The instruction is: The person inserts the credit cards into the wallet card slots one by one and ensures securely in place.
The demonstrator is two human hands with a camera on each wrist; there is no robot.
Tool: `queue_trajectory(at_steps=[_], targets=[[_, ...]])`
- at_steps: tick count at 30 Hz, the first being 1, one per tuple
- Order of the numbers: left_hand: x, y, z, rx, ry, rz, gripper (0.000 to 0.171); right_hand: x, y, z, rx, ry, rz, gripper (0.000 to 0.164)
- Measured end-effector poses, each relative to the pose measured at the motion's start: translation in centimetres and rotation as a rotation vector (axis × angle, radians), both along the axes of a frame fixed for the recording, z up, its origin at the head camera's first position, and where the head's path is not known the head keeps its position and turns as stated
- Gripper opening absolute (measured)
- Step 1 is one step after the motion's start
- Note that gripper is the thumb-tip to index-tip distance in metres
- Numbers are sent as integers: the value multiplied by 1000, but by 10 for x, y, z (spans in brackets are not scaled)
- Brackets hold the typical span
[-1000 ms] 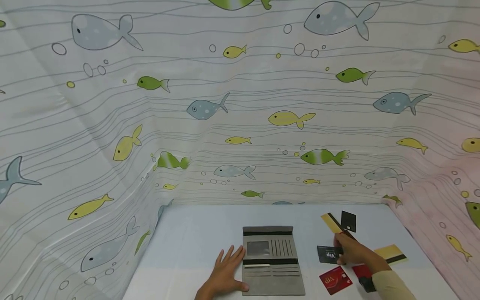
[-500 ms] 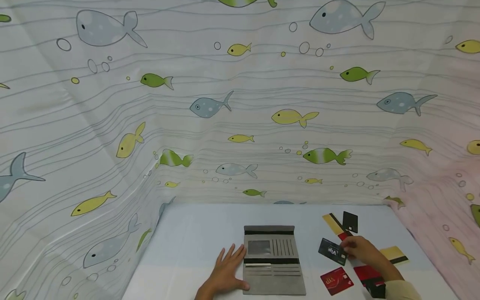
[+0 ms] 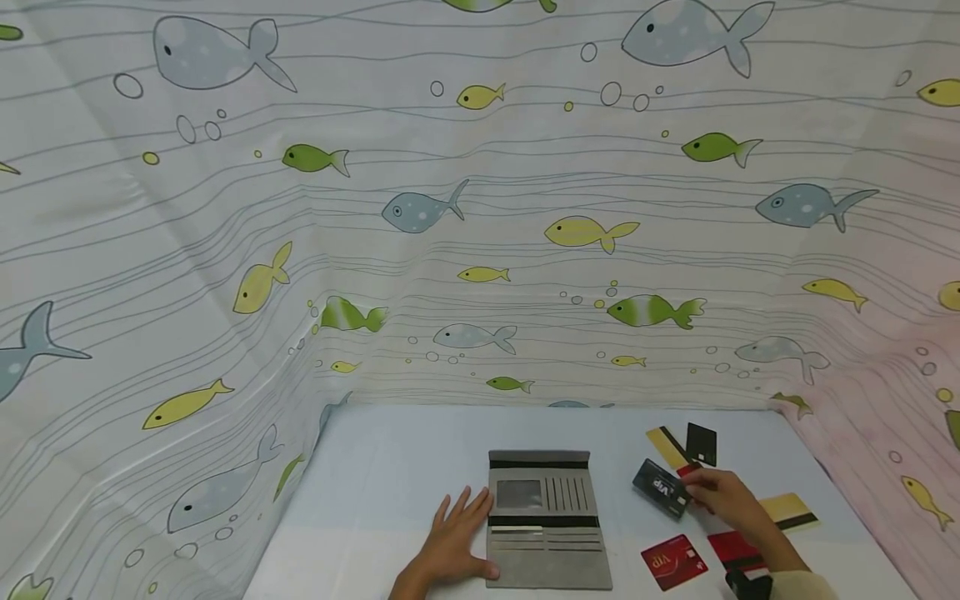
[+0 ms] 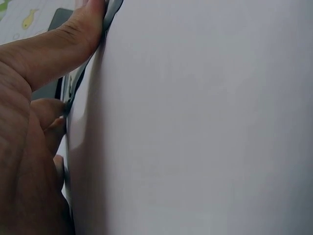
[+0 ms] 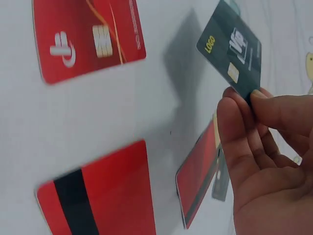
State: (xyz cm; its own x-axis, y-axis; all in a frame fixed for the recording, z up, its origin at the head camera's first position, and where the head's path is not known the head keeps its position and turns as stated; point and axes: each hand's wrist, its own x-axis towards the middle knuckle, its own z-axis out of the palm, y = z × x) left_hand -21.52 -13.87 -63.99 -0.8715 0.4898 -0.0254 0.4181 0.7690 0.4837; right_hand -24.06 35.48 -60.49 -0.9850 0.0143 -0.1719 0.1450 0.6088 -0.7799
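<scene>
An unfolded grey wallet (image 3: 550, 571) with card slots and a clear window lies on the white table. My left hand (image 3: 450, 546) is at its left side, fingers spread and straight, thumb resting on the lower left edge. In the left wrist view, the thumb (image 4: 58, 51) meets the wallet's edge. Right of the wallet, my right hand (image 3: 726, 500) pinches a black VIP card (image 3: 660, 489) by one corner, between thumb and fingers. The right wrist view has this card (image 5: 232, 46) raised over the table, its shadow below, with its chip and yellow logo showing.
Around my right hand lie a red VIP card (image 3: 674, 562), a red card with a black stripe (image 3: 729, 547), a gold striped card (image 3: 789, 511), and another gold striped card (image 3: 666, 444) beside a small black card (image 3: 701, 443). Fish-patterned cloth (image 3: 525, 183) encloses the table's back and sides.
My right hand has picked up the black VIP card from the table; it has turned clockwise and tilted. The left hand and wallet have stayed in place, with the head view shifting slightly.
</scene>
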Motion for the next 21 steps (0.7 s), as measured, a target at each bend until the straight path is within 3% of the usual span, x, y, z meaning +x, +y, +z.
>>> queue_trajectory(at_steps=[6, 21], targets=[[1, 0, 1, 2, -15, 9, 120, 4, -21, 7, -33, 33, -1, 21], [0, 0, 1, -23, 3, 5, 120, 9, -82, 12, -172, -28, -55, 17]])
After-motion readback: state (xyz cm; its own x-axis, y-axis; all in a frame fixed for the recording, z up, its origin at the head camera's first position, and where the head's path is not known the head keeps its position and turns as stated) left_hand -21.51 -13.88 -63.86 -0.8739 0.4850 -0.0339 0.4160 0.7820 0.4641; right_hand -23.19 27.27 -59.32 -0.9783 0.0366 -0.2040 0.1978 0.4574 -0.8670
